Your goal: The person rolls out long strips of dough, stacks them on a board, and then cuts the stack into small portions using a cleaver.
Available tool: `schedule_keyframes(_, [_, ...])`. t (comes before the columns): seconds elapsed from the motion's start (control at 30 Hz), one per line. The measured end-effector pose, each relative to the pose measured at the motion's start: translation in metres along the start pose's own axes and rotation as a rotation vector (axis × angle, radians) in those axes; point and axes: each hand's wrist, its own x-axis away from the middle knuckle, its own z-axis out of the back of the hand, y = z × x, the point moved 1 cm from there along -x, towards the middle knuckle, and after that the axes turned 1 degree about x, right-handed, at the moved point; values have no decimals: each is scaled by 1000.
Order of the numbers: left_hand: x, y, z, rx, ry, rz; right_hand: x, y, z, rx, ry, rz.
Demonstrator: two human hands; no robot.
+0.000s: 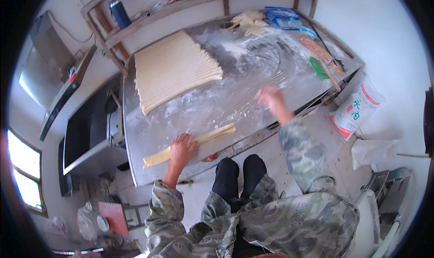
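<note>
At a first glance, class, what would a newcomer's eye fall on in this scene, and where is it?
Most likely the broad, ridged sheet of pale dough on the far left part of the floury grey table. Next, the narrow dough strip near the front edge, under the left hand, with the blurred right hand apart from it. A white-and-red sack stands out beyond the table's right side.

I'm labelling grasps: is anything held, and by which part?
The left grip rests on the dough strip near its middle; whether it is held cannot be told. The blurred right grip shows nothing held.
</note>
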Motion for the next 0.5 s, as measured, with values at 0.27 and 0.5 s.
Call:
schedule_keyframes(0.27, [22,-23,21,-62,-88,62,65,14,-124,849,-270,727])
schedule_keyframes(0.5, [46,-46,48,-116,-102,17,159,87,-221,1189,-606,1042])
